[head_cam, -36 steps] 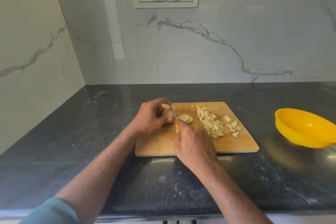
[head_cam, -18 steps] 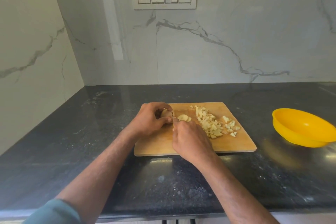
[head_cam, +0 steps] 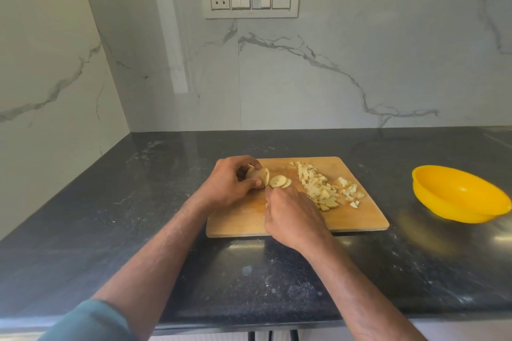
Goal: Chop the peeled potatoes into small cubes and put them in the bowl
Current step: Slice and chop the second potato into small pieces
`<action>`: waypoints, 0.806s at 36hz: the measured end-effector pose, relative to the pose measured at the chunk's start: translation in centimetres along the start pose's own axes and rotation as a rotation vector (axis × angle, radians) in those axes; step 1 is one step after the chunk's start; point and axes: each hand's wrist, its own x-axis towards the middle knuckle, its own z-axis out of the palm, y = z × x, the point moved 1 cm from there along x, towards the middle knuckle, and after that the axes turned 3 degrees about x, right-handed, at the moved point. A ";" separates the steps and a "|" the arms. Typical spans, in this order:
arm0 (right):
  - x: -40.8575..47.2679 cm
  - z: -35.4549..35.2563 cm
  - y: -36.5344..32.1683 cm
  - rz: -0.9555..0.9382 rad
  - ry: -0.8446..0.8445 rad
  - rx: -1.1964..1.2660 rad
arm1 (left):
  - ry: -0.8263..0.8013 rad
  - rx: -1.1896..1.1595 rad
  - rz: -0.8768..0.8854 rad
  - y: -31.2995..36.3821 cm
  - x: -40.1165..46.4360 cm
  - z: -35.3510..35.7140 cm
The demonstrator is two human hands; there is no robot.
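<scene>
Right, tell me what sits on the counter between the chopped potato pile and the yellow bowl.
Nothing visible. The cubes lie on the right part of the cutting board; past its right edge there is only bare dark counter up to the yellow bowl. Both hands work left of the pile.

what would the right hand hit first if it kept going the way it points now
Probably the round pale potato slices lying just beyond the right hand on the wooden cutting board; depth is uncertain, and the knife is mostly hidden.

Soft, even daylight — bright on the white marble wall (head_cam: 304,77), with pale glare patches on the glossy black stone surface (head_cam: 249,246) just below the hands. Wide-angle bending at edges; mild overall softness.
</scene>
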 end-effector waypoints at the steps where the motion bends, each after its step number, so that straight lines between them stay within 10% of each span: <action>1: 0.0 0.0 0.0 -0.002 0.004 -0.005 | 0.003 0.000 0.000 -0.1 0.0 0.0; 29: -0.8 0.1 0.4 0.023 0.111 0.083 | 0.033 -0.138 -0.007 -1.4 0.4 0.3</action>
